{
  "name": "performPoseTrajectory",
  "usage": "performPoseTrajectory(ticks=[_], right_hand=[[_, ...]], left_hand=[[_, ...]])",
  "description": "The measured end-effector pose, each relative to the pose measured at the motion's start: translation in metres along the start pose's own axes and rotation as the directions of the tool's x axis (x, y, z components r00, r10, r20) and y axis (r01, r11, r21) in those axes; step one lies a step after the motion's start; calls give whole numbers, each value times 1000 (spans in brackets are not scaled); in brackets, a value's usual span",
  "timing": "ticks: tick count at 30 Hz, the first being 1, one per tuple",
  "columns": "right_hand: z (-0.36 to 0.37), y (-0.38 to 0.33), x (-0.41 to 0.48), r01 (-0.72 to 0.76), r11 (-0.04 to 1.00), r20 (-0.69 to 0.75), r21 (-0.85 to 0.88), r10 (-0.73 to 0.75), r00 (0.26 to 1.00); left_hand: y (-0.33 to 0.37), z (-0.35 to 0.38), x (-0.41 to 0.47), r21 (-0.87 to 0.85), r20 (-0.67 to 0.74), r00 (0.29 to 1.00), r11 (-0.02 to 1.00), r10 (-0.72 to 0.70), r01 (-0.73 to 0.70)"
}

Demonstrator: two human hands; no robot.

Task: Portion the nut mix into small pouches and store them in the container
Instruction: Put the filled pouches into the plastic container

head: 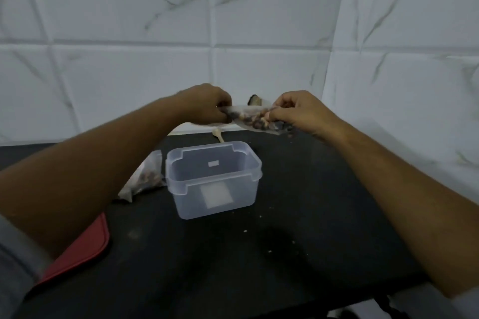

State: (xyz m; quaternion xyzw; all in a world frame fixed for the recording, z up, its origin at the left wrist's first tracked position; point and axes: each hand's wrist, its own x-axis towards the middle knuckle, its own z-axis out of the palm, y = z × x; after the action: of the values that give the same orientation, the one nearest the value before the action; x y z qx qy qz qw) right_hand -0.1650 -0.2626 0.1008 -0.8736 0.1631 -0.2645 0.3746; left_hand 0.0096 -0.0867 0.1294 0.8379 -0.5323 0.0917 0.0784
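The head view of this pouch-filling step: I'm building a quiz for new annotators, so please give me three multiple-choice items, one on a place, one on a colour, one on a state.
1. Where does the filled pouch that is not in the hands lie?
A. inside the container
B. on the counter, on the container's left
C. on the red lid

2. What colour is the flat lid at the lower left?
A. red
B. blue
C. clear

3. What state is the container in?
A. lidded and full
B. open, with pouches inside
C. open, with no pouches inside

Answers:
1 B: the second pouch rests on the black counter beside the container, on its left.
2 A: the lid is red.
3 C: its top is open and nothing shows through the clear walls; the left hand and right hand hold a pouch above the counter.
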Motion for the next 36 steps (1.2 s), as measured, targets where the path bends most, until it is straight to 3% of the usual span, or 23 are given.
performPoseTrajectory(ticks=[8,15,19,23,29,34,36], right_hand=[[66,-31,4,103,935,71,-339,-84,994],[89,-43,-3,131,802,107,-583,-84,991],[96,-48,-1,145,773,137,-618,-76,988],[100,-54,0,156,756,189,-635,-44,981],[119,-57,-8,236,637,316,-734,13,949],[139,-45,-6,231,655,387,-720,102,916],[140,-46,-3,221,648,431,-729,184,884]], left_hand=[[-30,13,-55,-31,60,958,959,-279,281],[-4,14,-56,-116,254,879,890,-403,442],[6,26,-57,-121,364,842,877,-397,465],[6,22,-63,-122,378,860,902,-343,414],[9,43,-65,231,299,905,944,-301,238],[8,52,-66,274,242,917,929,-317,249],[10,56,-65,289,287,903,928,-320,237]])
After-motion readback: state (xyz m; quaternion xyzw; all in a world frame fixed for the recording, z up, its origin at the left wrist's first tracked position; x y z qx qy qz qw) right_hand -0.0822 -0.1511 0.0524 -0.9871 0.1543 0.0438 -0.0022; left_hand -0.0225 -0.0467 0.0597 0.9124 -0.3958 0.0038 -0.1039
